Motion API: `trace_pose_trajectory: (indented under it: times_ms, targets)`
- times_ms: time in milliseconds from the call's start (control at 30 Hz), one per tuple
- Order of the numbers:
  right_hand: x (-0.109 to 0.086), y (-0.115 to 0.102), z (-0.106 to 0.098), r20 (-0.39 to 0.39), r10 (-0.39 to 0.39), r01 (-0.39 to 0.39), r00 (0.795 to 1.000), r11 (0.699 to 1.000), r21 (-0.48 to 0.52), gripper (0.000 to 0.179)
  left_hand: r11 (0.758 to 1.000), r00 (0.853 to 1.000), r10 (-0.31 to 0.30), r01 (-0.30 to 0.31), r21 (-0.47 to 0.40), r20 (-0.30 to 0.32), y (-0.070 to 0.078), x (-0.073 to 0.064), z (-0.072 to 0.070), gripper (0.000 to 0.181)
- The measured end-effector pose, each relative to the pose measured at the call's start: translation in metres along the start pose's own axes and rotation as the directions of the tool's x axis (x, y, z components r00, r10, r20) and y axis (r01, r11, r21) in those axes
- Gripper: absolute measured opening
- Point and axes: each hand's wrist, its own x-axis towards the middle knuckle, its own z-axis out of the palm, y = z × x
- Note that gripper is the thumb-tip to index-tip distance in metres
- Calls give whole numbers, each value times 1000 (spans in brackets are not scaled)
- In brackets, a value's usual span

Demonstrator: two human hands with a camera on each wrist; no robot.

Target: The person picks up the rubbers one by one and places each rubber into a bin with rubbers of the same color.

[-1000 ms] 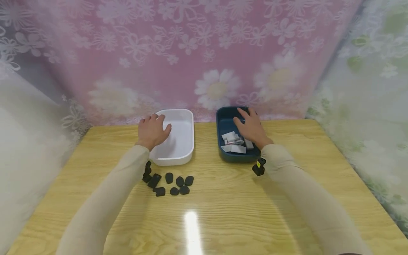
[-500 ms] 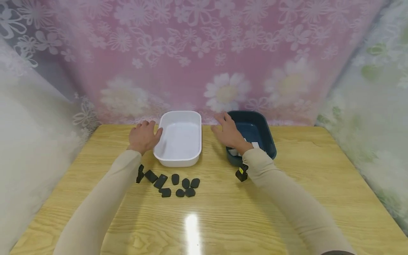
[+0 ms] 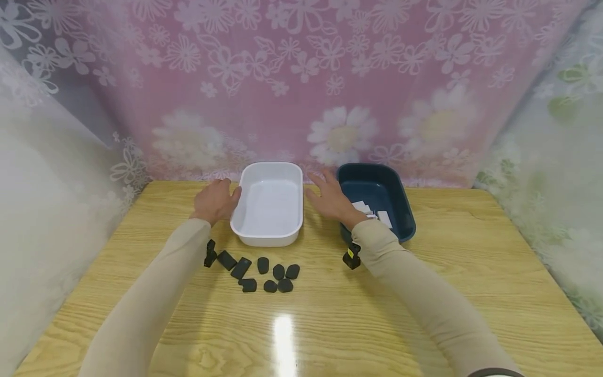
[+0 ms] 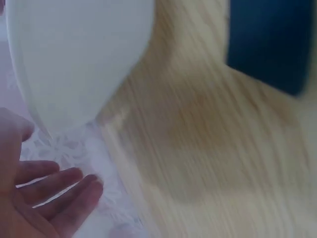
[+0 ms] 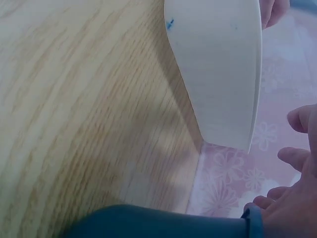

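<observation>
A white plastic basin (image 3: 267,201) stands on the wooden table near the curtain, bare inside. At its left rim is my left hand (image 3: 214,201); in the left wrist view that hand (image 4: 54,198) has extended fingers, the thumb close to the basin's wall (image 4: 79,59). My right hand (image 3: 333,201) reaches between the two basins, fingertips close to the white basin's right side. The right wrist view shows this hand (image 5: 297,173) with spread fingers holding nothing. Under the right wrist is a dark blue basin (image 3: 377,183) with several small white packets (image 3: 384,219), partly hidden by the forearm.
Several flat black pieces (image 3: 241,268), some rectangular and some rounded, lie on the table (image 3: 330,314) in front of the white basin. A pink floral curtain (image 3: 282,104) hangs right behind both basins. Black wrist cameras (image 3: 351,256) hang below the wrists.
My right hand has moved left from above the blue basin to the gap beside the white one. My left hand has shifted from over the white basin's corner to its left side.
</observation>
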Motion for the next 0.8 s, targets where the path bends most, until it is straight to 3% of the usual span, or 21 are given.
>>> trace_pose_trajectory:
  times_ms: [233,367,500,700,800]
  targets:
    - [-6,-3,2,-35,-64,63,997,998,-29,57,999,997,-36,37,-27,61,18,10,-1,30]
    - [-15,-10,2,-41,-113,110,993,991,-71,55,999,998,-39,40,-18,43,28,13,-2,20]
    - [-33,-18,1,-48,-147,144,988,987,-66,50,999,998,-45,44,20,43,35,17,-5,18]
    - [-68,-22,8,-58,-219,219,974,976,-14,38,998,994,-52,48,40,100,35,19,-7,21]
    - [-86,-24,14,-14,-251,251,968,968,27,29,997,991,-55,48,57,125,38,19,-7,22]
